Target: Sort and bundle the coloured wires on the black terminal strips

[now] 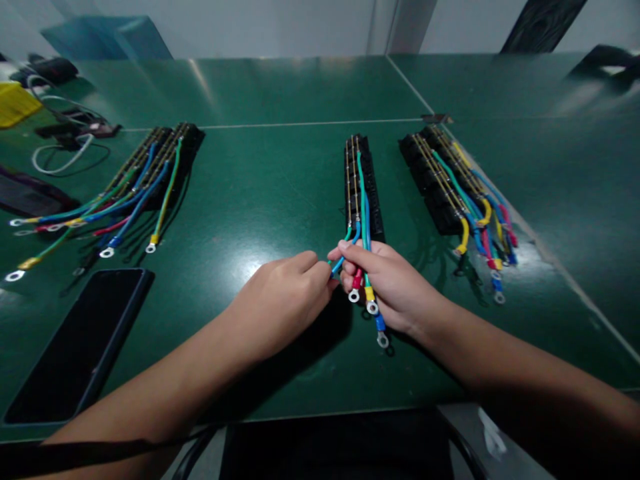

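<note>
A black socket strip [371, 193] with brass-coloured bars lies in front of me, its wires running toward my hands. My left hand [295, 293] is closed on the ends of a blue wire [340, 263] and a green one; its fingertips hide their tips. Close beside it, my right hand [383, 273] pinches the same wires between thumb and fingers. Past its palm hang further wires with ring terminals: one with a red sleeve [357, 279], one with a yellow sleeve [370, 293] and one with a blue sleeve [381, 323].
More wired strips lie at the left [150, 167] and at the right [435, 177]. A phone [80, 347] rests near the table's front left edge. Cables [75, 137] and a yellow object [17, 105] are at the far left. A blue chair back [107, 38] stands beyond the green table [270, 187].
</note>
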### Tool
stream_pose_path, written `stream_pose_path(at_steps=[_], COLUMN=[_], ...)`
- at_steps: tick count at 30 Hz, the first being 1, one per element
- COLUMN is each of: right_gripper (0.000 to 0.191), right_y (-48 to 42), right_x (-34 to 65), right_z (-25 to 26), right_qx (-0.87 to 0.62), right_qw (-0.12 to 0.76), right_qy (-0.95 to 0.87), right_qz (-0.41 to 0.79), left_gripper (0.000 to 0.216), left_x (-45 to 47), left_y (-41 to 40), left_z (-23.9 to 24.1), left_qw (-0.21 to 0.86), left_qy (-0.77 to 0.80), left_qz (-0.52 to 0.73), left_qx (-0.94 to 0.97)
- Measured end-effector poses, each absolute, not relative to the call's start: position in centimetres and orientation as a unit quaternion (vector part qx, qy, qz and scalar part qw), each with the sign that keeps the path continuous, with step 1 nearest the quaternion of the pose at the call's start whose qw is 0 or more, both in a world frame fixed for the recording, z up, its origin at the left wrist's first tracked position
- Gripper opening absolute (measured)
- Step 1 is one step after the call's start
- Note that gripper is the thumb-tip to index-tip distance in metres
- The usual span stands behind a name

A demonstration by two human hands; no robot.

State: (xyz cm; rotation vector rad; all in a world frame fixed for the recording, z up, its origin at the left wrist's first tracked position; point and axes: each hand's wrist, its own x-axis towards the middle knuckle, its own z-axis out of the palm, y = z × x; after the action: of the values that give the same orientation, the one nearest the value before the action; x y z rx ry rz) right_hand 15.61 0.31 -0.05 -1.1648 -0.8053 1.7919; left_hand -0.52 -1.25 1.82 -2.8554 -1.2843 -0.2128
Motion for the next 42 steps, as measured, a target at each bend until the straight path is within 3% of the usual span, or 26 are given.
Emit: stream_pose_path(at_steps=[42], right_gripper=[0.019], right_y=[0.22], right_x=[15.51], right_z=[0.25], right_qx=[-0.472], right_qw=[0.412], right_qy=[-0.321], right_qz=[0.710], left_gripper=[0.027], left_x=[-0.49], left_y=[-1.14], left_z=[1.61], left_qw=[-0.010], left_qy=[-0.414], left_qz=[-0.080], left_qx=[-0.907])
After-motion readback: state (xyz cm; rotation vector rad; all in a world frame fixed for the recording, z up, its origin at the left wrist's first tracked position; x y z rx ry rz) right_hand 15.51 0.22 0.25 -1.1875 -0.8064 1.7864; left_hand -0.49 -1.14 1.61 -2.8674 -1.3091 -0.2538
